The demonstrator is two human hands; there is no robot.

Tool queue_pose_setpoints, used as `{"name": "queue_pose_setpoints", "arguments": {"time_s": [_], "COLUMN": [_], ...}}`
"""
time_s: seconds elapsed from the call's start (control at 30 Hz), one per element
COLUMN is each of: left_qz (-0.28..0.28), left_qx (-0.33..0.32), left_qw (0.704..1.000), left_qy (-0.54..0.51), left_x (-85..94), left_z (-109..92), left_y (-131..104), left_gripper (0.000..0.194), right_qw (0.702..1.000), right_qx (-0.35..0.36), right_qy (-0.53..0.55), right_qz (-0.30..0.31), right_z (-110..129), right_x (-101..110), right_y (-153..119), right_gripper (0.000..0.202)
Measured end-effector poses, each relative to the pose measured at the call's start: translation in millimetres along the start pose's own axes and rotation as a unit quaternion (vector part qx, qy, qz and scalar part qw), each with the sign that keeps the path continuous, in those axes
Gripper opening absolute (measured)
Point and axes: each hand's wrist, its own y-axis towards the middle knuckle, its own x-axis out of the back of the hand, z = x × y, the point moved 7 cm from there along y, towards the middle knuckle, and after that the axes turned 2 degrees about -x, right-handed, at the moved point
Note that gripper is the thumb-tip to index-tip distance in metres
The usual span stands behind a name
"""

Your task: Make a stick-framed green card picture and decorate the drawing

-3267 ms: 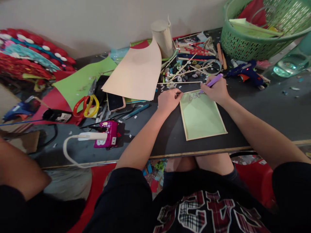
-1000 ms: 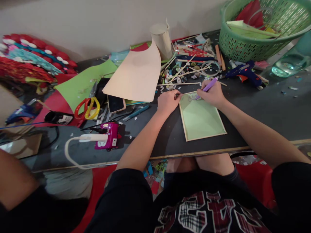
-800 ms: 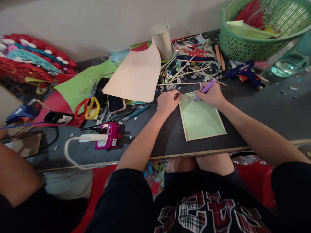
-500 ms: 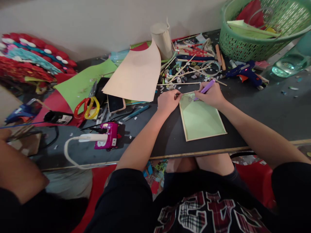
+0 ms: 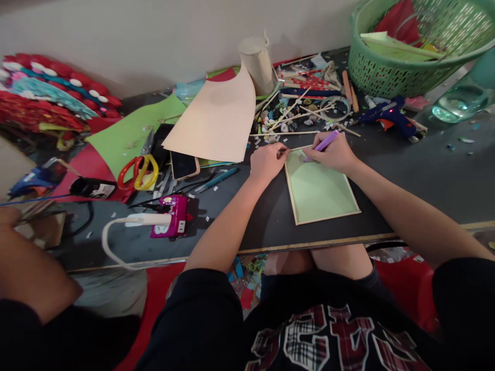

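Note:
A light green sheet edged with thin wooden strips lies on the dark table near its front edge. My right hand is closed around a purple pen, its lower end at the top left part of the sheet, where small drawn lines show partly behind the fingers. At the sheet's top left corner, my left hand pinches or presses the frame's corner with its fingers together; the fingertips are partly hidden.
Cream paper, scissors, a phone and a purple adapter are on the left. Behind are pebbles and sticks. A glue gun and green basket stand right. Another person's arm is far left.
My right hand has shifted slightly left with the purple pen, now covering more of the drawn lines. My left hand and the sheet have hardly moved.

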Motion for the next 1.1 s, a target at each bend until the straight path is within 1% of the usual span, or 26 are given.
{"name": "queue_pose_setpoints", "arguments": {"time_s": [0.1,0.3,0.43,0.6,0.83,0.9,1.03,1.1], "left_qz": [-0.002,-0.005,-0.001,-0.001,0.001,-0.006,-0.011,-0.007], "left_qx": [-0.001,-0.002,0.001,0.002,0.002,-0.001,-0.002,-0.001], "left_qw": [1.000,1.000,1.000,1.000,1.000,1.000,1.000,1.000], "left_qy": [-0.001,-0.005,-0.007,-0.005,-0.001,-0.002,-0.005,-0.006], "left_x": [-0.2,-0.1,0.5,1.7,0.3,0.7,1.2,0.7], "left_z": [0.5,0.5,-0.2,-0.8,-0.3,-0.3,-0.2,-0.2], "left_y": [0.0,-0.3,-0.6,-0.9,-0.3,-0.2,-0.4,-0.4], "left_gripper": [0.021,0.020,0.022,0.021,0.021,0.020,0.020,0.020], "right_qw": [1.000,0.999,0.998,0.996,0.994,0.994,0.996,0.998], "right_qx": [0.002,-0.003,-0.009,-0.017,-0.006,-0.002,-0.004,-0.015], "right_qy": [0.019,0.021,0.031,0.044,0.059,0.073,0.087,0.051], "right_qz": [0.006,0.037,0.057,0.074,0.097,0.079,-0.014,-0.020], "right_z": [2.3,3.6,3.6,5.7,7.2,6.3,-2.3,-8.9], "right_x": [-1.0,-5.2,-7.9,-9.7,-13.0,-8.0,15.2,20.2], "right_y": [-0.1,-0.2,-0.8,-2.3,-3.5,-1.2,4.9,6.9], "right_gripper": [0.038,0.054,0.059,0.061,0.055,0.053,0.045,0.038]}}
